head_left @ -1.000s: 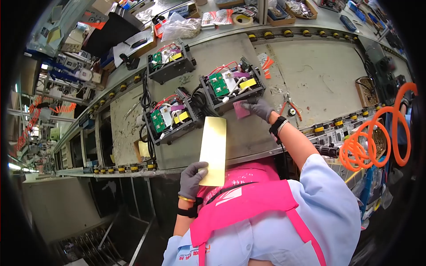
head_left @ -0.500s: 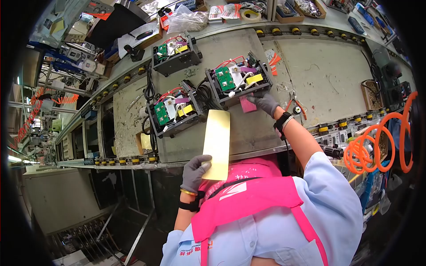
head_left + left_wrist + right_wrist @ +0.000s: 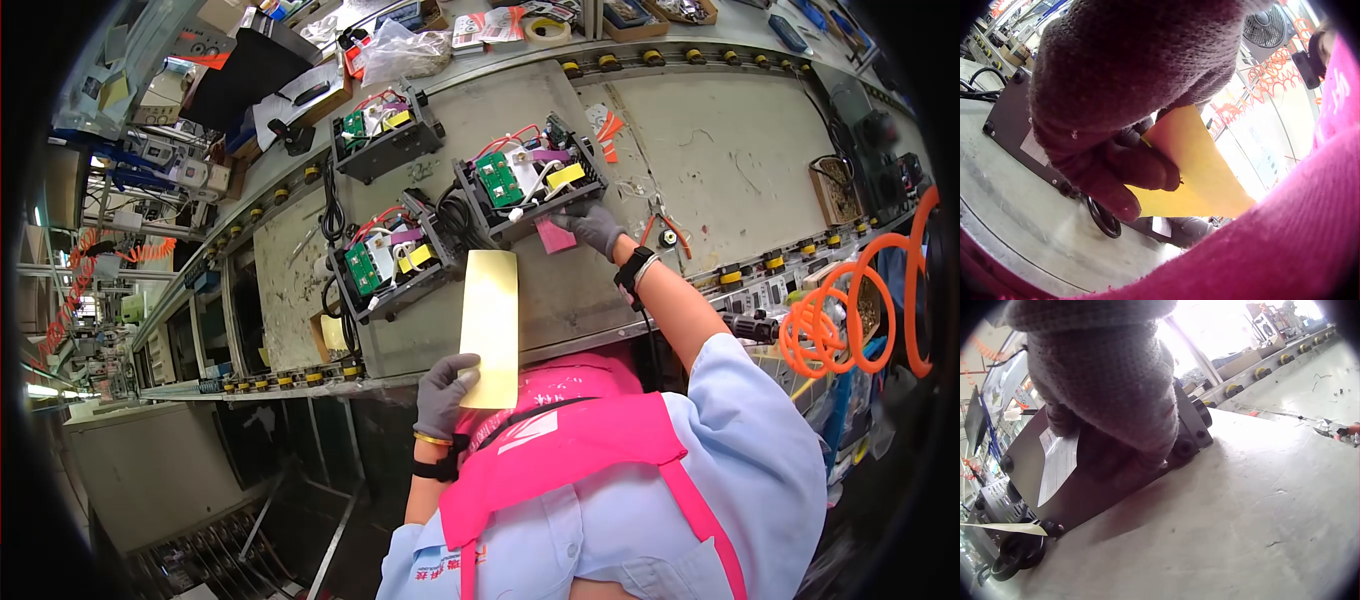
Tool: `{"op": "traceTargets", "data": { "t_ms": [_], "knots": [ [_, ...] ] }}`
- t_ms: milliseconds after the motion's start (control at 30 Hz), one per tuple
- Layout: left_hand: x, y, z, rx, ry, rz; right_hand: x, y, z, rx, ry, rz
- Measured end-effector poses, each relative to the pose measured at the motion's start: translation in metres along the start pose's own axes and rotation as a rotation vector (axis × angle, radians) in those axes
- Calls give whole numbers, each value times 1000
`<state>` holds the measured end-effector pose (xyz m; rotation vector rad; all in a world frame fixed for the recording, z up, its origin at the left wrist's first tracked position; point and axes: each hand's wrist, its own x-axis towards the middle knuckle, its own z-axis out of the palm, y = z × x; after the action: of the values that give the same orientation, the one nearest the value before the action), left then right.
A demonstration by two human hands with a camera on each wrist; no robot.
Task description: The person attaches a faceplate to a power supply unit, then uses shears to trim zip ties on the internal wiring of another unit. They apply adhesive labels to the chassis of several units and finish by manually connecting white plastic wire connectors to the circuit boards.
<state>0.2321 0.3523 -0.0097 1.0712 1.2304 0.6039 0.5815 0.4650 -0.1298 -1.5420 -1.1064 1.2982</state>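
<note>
In the head view my gloved left hand (image 3: 442, 392) pinches the lower left edge of a long yellow sheet (image 3: 490, 325), held upright in front of the bench edge. Its thumb lies over the sheet. My gloved right hand (image 3: 597, 230) reaches to the near side of an open device chassis (image 3: 525, 180) and holds a small label (image 3: 556, 236) by its upper right part, close against the side panel. The label looks pink from above and silvery in the right wrist view, where the fingers (image 3: 1147, 434) are bent against the dark panel (image 3: 1110, 465).
Two similar chassis stand to the left, one nearer (image 3: 385, 260) and one at the back (image 3: 385, 130), with black cables (image 3: 460, 215) between. Orange-handled cutters (image 3: 665, 228) lie to the right. Roller rails (image 3: 650, 57) edge the worktop. An orange coiled hose (image 3: 830, 320) hangs at right.
The label in my right hand now sits closer against the chassis side. My left hand still holds the yellow sheet, with only a slight shift. The head view has swayed a little.
</note>
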Motion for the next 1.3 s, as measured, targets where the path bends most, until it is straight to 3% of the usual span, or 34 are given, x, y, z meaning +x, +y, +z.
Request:
{"op": "traceTargets", "data": {
  "t_ms": [167, 267, 567, 667, 767, 867, 967, 1167, 1267, 1300],
  "knots": [
    [2, 0, -2, 33, 1, 12, -3, -4, 7, 191, 58, -18],
    [3, -1, -2, 31, 4, 18, -2, -9, 13, 207, 151, -161],
    [6, 3, -2, 25, -10, 20, -20, -34, 9, 302, 107, 282],
    [8, 3, -2, 30, -6, 10, 4, 12, 19, 277, 142, 40],
    [8, 4, -2, 30, -6, 6, 11, 28, 19, 236, 110, -33],
    [10, 3, -3, 30, -9, 7, -11, -11, 16, 256, 147, 109],
    [10, 3, -5, 40, -10, 9, -9, -8, 18, 292, 118, 76],
    [9, 3, -8, 62, 1, 22, -4, 15, 3, -158, 103, 472],
    [7, 2, -12, 69, 10, 29, -16, 19, -2, -163, 50, 117],
    [7, 2, -12, 69, 11, 30, -21, 16, -1, 33, -18, -39]
  ]
}}
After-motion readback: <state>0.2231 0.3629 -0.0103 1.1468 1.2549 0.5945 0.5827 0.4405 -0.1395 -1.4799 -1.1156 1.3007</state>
